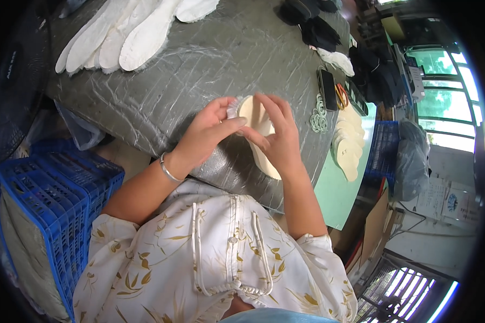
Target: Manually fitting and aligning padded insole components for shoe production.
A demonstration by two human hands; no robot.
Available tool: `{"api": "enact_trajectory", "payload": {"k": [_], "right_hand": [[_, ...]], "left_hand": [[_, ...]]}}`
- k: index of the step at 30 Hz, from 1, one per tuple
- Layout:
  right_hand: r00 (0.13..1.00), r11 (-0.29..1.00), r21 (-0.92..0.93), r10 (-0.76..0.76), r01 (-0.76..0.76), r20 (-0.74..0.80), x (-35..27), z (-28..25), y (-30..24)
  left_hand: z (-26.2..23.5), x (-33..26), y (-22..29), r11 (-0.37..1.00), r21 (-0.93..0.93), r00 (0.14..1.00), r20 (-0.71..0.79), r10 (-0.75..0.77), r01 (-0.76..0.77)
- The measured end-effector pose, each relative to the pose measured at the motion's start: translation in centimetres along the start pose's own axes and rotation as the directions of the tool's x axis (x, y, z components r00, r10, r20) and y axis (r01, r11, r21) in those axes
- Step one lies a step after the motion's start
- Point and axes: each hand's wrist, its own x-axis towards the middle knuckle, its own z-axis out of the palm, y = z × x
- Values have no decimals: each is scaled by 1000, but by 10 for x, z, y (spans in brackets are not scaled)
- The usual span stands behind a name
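Note:
Both hands meet over a cream, sole-shaped piece (264, 161) near the table's front edge. My left hand (213, 129), with a silver bangle at its wrist, pinches the piece's left edge, where a whitish fluffy or gathered rim (232, 109) shows. On the other side, my right hand (279, 132) has its thumb near the left thumb and its fingers bent over the far end of the piece. The fingers cover much of its upper part. Far left on the table lie several white fluffy insoles (140, 46), overlapping one another.
The grey table (210, 64) is wrapped in creased plastic. At the right are a phone (327, 89), pale rubber bands (318, 116) and several cream sole-shaped pieces (349, 148) on a green sheet (334, 202). Blue crates (64, 188) stand left; dark items (318, 29) lie at the back.

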Motion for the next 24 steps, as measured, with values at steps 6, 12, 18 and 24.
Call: {"api": "enact_trajectory", "payload": {"k": [6, 12, 18, 24], "right_hand": [[984, 982, 124, 126, -142, 129, 26, -6, 30], [886, 913, 108, 345, -393, 311, -2, 0, 79], [948, 961, 74, 248, -267, 200, -13, 19, 66], [933, 949, -277, -47, 153, 355, -21, 37, 40]], "left_hand": [[-17, 36, -6, 993, 94, 978, -201, -52, 72], [-39, 61, -14, 981, 162, 954, -294, -58, 110], [-61, 70, -23, 938, 325, 936, -353, 0, 122], [-67, 78, -20, 815, 545, 931, -364, 16, 199]]}}
